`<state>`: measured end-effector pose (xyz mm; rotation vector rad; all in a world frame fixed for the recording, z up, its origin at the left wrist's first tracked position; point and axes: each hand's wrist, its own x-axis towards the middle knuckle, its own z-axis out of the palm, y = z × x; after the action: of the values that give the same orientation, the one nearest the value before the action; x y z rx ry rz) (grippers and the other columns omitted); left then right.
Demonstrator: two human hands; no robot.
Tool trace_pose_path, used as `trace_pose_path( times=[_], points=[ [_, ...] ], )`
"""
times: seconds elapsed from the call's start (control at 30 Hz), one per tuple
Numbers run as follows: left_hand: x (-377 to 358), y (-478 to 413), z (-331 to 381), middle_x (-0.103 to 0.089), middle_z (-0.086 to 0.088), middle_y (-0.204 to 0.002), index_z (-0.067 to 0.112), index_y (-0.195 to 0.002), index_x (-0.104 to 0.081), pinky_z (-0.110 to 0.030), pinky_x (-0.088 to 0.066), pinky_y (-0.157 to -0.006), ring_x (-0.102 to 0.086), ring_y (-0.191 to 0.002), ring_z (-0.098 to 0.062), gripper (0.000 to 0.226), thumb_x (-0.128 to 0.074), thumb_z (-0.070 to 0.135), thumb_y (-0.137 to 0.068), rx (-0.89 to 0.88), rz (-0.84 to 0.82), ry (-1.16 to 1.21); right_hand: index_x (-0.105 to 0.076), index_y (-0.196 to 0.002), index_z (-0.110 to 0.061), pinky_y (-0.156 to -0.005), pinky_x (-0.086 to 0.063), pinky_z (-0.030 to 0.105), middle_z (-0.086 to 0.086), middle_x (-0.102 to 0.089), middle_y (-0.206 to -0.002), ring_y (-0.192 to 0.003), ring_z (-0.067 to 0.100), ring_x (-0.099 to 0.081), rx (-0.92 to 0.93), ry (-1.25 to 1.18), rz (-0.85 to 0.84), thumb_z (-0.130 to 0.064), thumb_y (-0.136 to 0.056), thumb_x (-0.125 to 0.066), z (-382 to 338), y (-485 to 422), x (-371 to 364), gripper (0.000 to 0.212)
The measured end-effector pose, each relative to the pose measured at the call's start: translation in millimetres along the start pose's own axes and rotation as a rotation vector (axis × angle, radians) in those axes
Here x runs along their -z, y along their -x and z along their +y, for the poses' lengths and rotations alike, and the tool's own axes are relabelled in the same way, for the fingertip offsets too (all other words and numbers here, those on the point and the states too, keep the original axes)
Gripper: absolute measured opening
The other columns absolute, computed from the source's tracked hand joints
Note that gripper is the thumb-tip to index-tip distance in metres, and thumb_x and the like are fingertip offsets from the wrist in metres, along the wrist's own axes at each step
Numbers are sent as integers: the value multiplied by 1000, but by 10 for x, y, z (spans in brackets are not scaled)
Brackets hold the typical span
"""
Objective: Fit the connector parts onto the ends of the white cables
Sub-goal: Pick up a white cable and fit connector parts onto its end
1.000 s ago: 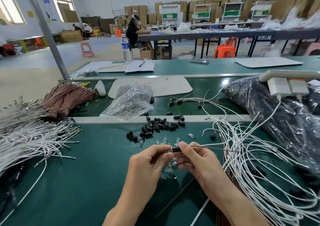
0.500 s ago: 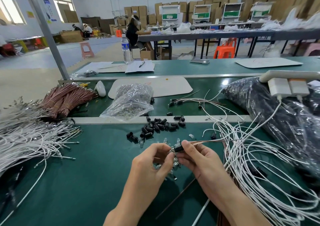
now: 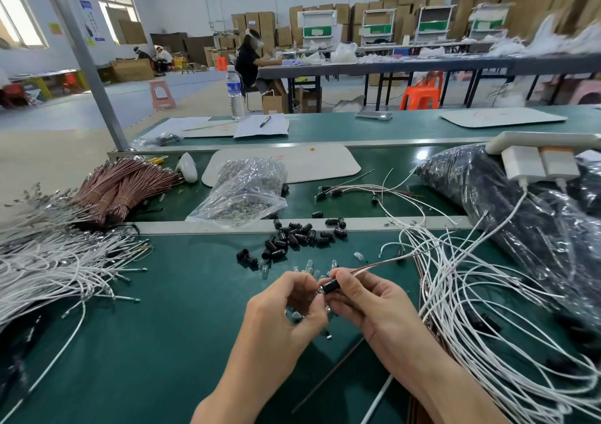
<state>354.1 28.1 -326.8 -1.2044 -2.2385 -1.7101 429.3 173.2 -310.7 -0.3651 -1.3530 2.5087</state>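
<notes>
R hand [image 3: 367, 303] pinches a small black plastic connector barrel [image 3: 331, 284] btw thumb & forefinger, just above the green bench mat [image 3: 130, 326]. L hand [image 3: 289, 306] is curled, fingertips closed at the barrel's metal-tipped end. It's probably pinching a tiny part there, but that's too small & hidden to name. A thin coppery-brown wire [image 3: 383, 263] runs out of the barrel's back toward the right.

Handling, my read: barrel is light, rigid & smooth, so grip it round the body, not the mouth. Wire is limp, so take it close to the end or it'll buckle on the push.

Right beside the hands sits a tangled heap of thin white cables [image 3: 471, 296]; these look springy & snag-prone, so lift one by its tip. Just past the fingers lie small clear glass-like pieces [image 3: 308, 265], likely fragile. Further on, a scatter of loose black cylindrical caps [image 3: 292, 238]. Beyond that, a crumpled clear plastic bag [image 3: 244, 192] of small parts.
</notes>
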Motion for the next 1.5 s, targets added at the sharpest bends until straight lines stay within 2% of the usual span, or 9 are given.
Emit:
trace_pose_path(
  times=[0.07,0.17,0.33,0.57,0.7,1.0,1.2,1.33,1.5],
  points=[
    [-5,-3,7,-68,11,-81,35,-92,-62,-18,-51,-66,-66,-73,-13,8,-64,37,-84,11,3,17,-82,-88,-11,-70,-58,20,18,-76,-97,-80,18,-74,-2,-9,-9,-31,-65,-81,-16,-1,7,30],
    [1,-10,9,-68,12,-80,36,-91,-62,-12,-48,-66,-65,-73,-11,10,-67,31,-84,-5,31,-22,-81,-96,-11,-76,-58,22,18,-75,-103,-85,18,-74,-12,-43,-55,-26,-66,-80,-13,1,10,34],
    [4,-4,24,-66,16,-83,38,-91,-60,-8,-45,-67,-65,-75,-9,8,-63,36,-84,-48,61,-98,-79,-104,-9,-78,-57,22,18,-75,-106,-91,21,-73,2,-45,-79,-19,-67,-81,21,2,1,38],
    [-24,6,45,-61,18,-86,33,-92,-58,-12,-47,-68,-63,-77,-6,9,-61,38,-86,-108,82,-212,-80,-100,-19,-70,-56,19,13,-75,-92,-73,14,-69,82,7,24,-30,-59,-85,75,-10,-50,42],
    [-39,8,58,-60,19,-87,36,-92,-55,-8,-45,-69,-62,-78,-3,9,-60,39,-86,-123,75,-224,-80,-101,-18,-68,-55,19,12,-71,-84,-67,14,-65,74,15,17,-28,-60,-84,89,-11,-43,43],
    [-44,-15,33,-69,24,-91,43,-93,-61,-6,-47,-73,-68,-81,0,18,-71,29,-89,-89,95,-105,-80,-96,-17,-66,-56,20,13,-71,-81,-69,15,-67,56,30,4,-27,-63,-85,89,-22,11,35],
    [-72,-17,-37,-72,20,-89,35,-94,-68,-12,-50,-73,-70,-82,-3,12,-68,26,-86,3,123,-5,-78,-90,-5,-62,-57,21,15,-73,-80,-70,17,-71,24,34,78,-27,-56,-87,130,-32,12,41],
    [-58,-32,-46,-70,20,-94,35,-103,-65,-12,-49,-73,-68,-87,-5,11,-61,34,-94,16,145,-31,-82,-94,-13,-63,-57,21,10,-76,-88,-74,14,-71,52,53,70,-34,-67,-80,71,-15,-16,35],
    [-120,22,15,-67,24,-98,51,-113,-50,-9,-47,-66,-67,-83,-2,29,-44,70,-92,32,-22,-83,-81,-90,-17,-67,-59,25,10,-78,-94,-83,21,-74,79,134,84,-34,-64,-81,79,12,-40,31]
  ],
)
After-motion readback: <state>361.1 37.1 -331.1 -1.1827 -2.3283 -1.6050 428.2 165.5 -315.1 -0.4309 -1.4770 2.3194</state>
